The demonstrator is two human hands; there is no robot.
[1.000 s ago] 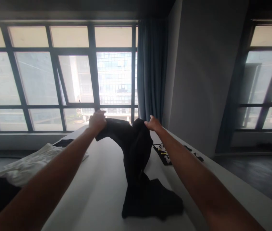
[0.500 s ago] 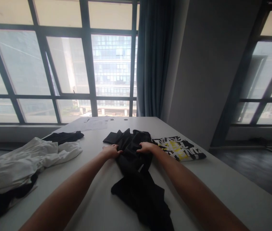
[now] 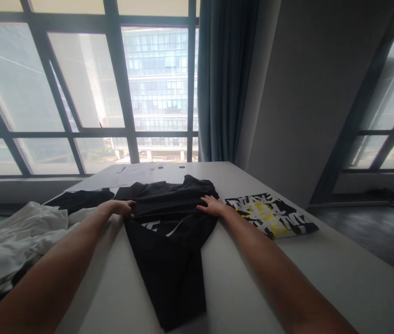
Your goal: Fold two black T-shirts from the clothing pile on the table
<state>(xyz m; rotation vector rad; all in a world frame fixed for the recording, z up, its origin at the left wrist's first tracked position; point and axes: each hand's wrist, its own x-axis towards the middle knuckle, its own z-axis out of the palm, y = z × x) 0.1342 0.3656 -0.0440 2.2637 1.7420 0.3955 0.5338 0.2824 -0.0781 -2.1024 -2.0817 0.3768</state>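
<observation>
A black T-shirt (image 3: 174,241) with a white print lies spread over the middle of the table, its lower part narrowing toward me. My left hand (image 3: 125,208) has its fingers closed on the left edge of the shirt. On the opposite side, my right hand (image 3: 212,205) rests on the fabric with its fingers spread out. Just to the right of that hand is a folded black garment (image 3: 269,215) with white and yellow lettering.
White clothes (image 3: 19,236) are heaped on the left, with a dark garment (image 3: 78,200) behind them. Paper sheets (image 3: 132,175) lie at the far end of the white table (image 3: 325,273). Windows, a blue curtain (image 3: 222,93) and a pillar (image 3: 297,93) stand beyond.
The bunched black shirt has been spread wider, and its print now shows. My left hand has moved left with its edge; my right hand has stayed about level and opened its fingers.
</observation>
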